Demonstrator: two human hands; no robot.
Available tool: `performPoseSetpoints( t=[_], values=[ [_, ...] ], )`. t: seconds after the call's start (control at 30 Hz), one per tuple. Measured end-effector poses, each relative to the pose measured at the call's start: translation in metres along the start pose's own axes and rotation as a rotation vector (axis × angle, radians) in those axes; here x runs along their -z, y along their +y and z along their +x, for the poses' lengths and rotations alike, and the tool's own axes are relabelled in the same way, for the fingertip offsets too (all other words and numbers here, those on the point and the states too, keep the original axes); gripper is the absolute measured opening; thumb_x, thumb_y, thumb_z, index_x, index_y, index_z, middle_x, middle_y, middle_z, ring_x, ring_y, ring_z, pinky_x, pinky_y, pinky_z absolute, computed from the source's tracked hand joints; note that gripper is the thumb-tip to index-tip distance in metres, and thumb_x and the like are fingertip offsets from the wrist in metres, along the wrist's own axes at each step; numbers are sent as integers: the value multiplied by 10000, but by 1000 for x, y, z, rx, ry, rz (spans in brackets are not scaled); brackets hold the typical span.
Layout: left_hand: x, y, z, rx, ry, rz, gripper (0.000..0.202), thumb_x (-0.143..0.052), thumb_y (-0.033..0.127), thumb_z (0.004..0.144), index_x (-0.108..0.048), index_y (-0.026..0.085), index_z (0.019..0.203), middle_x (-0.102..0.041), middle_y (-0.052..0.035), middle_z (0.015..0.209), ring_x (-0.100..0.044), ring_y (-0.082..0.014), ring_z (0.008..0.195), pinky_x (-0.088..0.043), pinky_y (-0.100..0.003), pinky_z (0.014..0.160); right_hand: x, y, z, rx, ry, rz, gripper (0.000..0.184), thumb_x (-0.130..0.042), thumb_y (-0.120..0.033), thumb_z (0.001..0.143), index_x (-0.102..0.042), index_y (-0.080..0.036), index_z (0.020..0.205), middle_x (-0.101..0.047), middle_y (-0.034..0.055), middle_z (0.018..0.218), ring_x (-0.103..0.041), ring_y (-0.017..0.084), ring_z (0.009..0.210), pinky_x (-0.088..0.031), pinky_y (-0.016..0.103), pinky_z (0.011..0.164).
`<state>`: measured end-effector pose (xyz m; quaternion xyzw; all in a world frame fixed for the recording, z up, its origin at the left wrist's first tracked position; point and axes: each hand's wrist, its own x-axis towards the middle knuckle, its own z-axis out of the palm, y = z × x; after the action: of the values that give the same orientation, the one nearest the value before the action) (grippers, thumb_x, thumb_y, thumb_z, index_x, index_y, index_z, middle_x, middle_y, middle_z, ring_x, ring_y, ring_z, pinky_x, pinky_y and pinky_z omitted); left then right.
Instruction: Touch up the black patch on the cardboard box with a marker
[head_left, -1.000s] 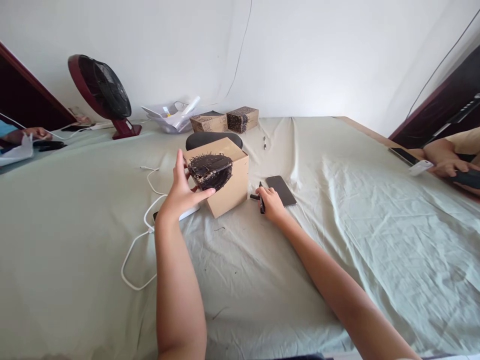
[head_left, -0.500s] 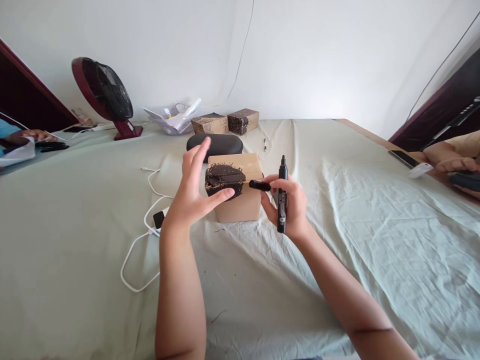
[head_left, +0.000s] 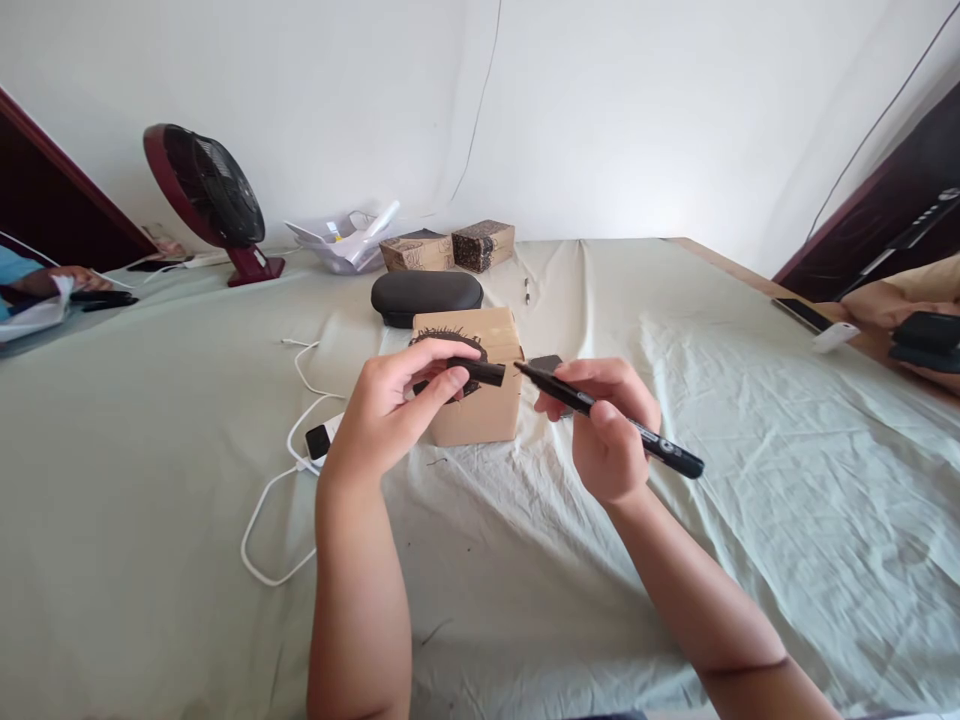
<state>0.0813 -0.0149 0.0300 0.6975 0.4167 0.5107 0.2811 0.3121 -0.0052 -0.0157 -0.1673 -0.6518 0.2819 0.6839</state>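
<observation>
Between the thumb and fingers of my left hand (head_left: 397, 405) is a black marker cap (head_left: 484, 372), its end pointing right. My right hand (head_left: 611, 425) grips a black marker (head_left: 652, 440) whose bare tip points left toward the cap; a small gap separates the two. Just behind both hands stands a cardboard box (head_left: 480, 425) with a dark drawn patch of black ink and short spiky strokes on it. My left hand covers part of that patch. A small dark flat object (head_left: 545, 362) lies partly hidden behind my right hand.
A black zip case (head_left: 427, 292) sits behind the box. Farther back are two decorated boxes (head_left: 484, 246), a clear plastic basket (head_left: 352, 262) and a fan (head_left: 217, 200). A white cable (head_left: 247, 545) loops at left. Other people's hands show at both table sides.
The cap has passed from my right hand to my left, which has closed on it. The marker has swung from upright to slanting, tip toward the left.
</observation>
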Motion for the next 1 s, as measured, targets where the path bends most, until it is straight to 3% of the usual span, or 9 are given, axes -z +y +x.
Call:
performPoseSetpoints(
  t=[0.27, 0.5, 0.67, 0.77, 0.83, 0.93, 1.0],
  values=[
    [-13, 3, 2, -90, -125, 22, 222, -701, 400, 1076, -820, 266, 1207, -791, 2, 902, -733, -129, 816, -553, -215, 781, 2, -1, 1, -166, -111, 138, 175, -625, -365, 1062, -752, -248, 1089, -777, 23, 831, -682, 201, 683, -503, 341, 621],
    [-18, 5, 5, -89, -197, 35, 171, -697, 342, 1074, -832, 243, 1107, -766, 28, 794, -691, -93, 687, -513, -180, 646, -7, -2, 5, -321, -42, 287, 175, -595, -329, 1023, -736, -232, 988, -722, -5, 723, -637, 177, 604, -484, 312, 584],
    [-21, 3, 5, -40, -270, -87, 214, -707, 403, 1067, -826, 226, 1058, -780, 17, 788, -667, -86, 619, -491, -173, 561, -11, -5, 7, -330, -6, 354, 256, -550, -352, 1016, -729, -211, 899, -678, -8, 631, -593, 168, 500, -435, 300, 515],
    [-22, 4, 5, -8, -260, -66, 208, -702, 403, 1065, -836, 243, 1079, -785, 16, 799, -680, -96, 645, -512, -183, 593, -9, -2, 7, -365, -29, 331, 253, -539, -356, 1026, -724, -209, 934, -650, -17, 592, -547, 161, 482, -380, 290, 509],
    [-21, 3, 5, 23, -253, -5, 201, -709, 390, 1055, -840, 274, 1155, -796, 17, 828, -700, -112, 692, -528, -203, 635, -6, 2, 7, -394, -22, 304, 193, -561, -330, 1016, -710, -218, 965, -547, -61, 520, -416, 129, 438, -305, 272, 505],
    [-16, 0, 5, 57, -204, 77, 328, -748, 401, 1022, -782, 320, 1339, -829, 15, 941, -733, -141, 792, -558, -250, 733, 0, 10, 11, -383, 82, 259, 89, -602, -303, 969, -662, -245, 938, -391, -109, 470, -258, 111, 437, -242, 259, 505],
    [-9, -5, 5, 49, -94, 117, 368, -767, 398, 1001, -761, 316, 1360, -838, 9, 991, -744, -157, 842, -557, -285, 780, 5, 15, 16, -359, 171, 213, 48, -625, -293, 932, -617, -261, 897, -389, -108, 476, -274, 115, 451, -257, 258, 507]
  ],
)
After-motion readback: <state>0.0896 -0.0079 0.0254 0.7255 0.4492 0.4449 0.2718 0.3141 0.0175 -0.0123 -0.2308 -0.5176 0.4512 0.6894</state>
